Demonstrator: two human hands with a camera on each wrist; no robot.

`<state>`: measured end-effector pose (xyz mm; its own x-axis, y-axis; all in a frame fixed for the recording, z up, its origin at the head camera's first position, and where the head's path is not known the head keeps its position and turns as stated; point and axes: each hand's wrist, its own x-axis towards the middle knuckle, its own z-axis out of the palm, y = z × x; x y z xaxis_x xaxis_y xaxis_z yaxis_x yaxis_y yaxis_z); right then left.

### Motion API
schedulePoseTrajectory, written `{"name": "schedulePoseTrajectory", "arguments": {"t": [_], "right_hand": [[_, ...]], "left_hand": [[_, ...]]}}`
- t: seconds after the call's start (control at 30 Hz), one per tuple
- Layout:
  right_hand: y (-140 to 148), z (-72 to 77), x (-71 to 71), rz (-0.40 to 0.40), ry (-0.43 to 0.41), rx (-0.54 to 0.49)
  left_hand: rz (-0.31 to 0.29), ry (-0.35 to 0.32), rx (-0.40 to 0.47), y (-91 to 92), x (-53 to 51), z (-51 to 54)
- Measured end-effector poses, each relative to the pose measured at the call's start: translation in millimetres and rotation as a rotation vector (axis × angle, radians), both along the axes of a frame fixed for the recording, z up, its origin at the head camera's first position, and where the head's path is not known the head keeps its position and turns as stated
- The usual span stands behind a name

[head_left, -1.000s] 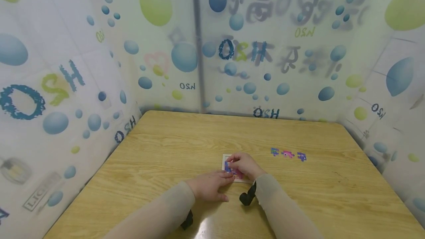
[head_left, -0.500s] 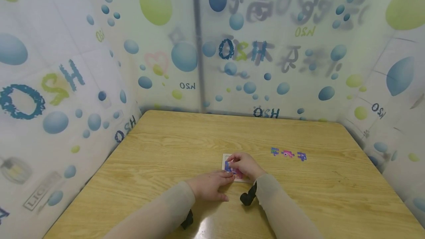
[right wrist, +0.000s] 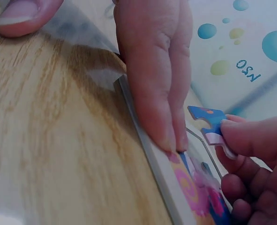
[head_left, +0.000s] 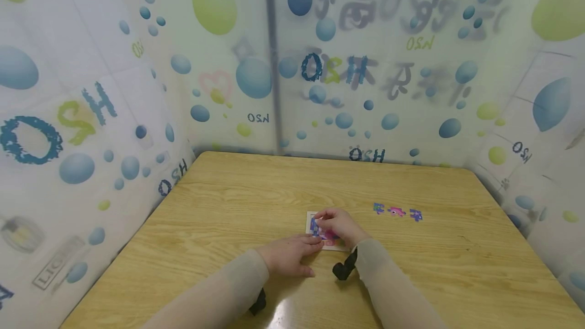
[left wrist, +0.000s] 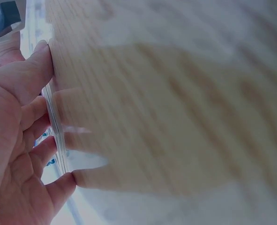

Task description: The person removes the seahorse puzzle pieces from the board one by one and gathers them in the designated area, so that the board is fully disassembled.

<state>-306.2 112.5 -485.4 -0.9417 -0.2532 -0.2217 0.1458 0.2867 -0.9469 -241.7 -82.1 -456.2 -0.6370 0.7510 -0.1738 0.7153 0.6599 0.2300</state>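
Observation:
A small jigsaw tray with a white rim (head_left: 310,216) lies on the table, partly hidden under both hands. My left hand (head_left: 288,256) reaches across its near left edge, and in the right wrist view two straight fingers (right wrist: 150,79) press on the rim and picture. In the left wrist view the left hand (left wrist: 16,122) shows its fingers extended, tips against the tabletop. Thumb and finger of my right hand (head_left: 342,227) pinch a blue puzzle piece (right wrist: 213,118), held tilted just above the tray. Pink and blue pieces (right wrist: 194,192) lie inside the tray.
Three loose puzzle pieces stand in a row to the right: a green-blue one (head_left: 378,208), a pink one (head_left: 396,211) and a purple one (head_left: 416,215). The wooden table (head_left: 219,197) is bordered by patterned curtains (head_left: 228,90). Black wrist mounts (head_left: 342,270) hang below the sleeves.
My right hand has risen slightly off the tray with the blue puzzle piece pinched, uncovering more of the pink picture. The left hand stays where it was.

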Motion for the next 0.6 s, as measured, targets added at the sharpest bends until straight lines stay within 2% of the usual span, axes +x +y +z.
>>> {"name": "schedulePoseTrajectory", "arguments": {"t": [0.33, 0.6], "right_hand": [[4, 4.2, -3.3, -0.031, -0.011, -0.053], [21, 9.2, -6.2, -0.067, -0.069, -0.130]], "left_hand": [[-0.008, -0.005, -0.007, 0.5, -1.7, -1.5], [0.011, -0.018, -0.017, -0.5, -2.3, -2.9]]}}
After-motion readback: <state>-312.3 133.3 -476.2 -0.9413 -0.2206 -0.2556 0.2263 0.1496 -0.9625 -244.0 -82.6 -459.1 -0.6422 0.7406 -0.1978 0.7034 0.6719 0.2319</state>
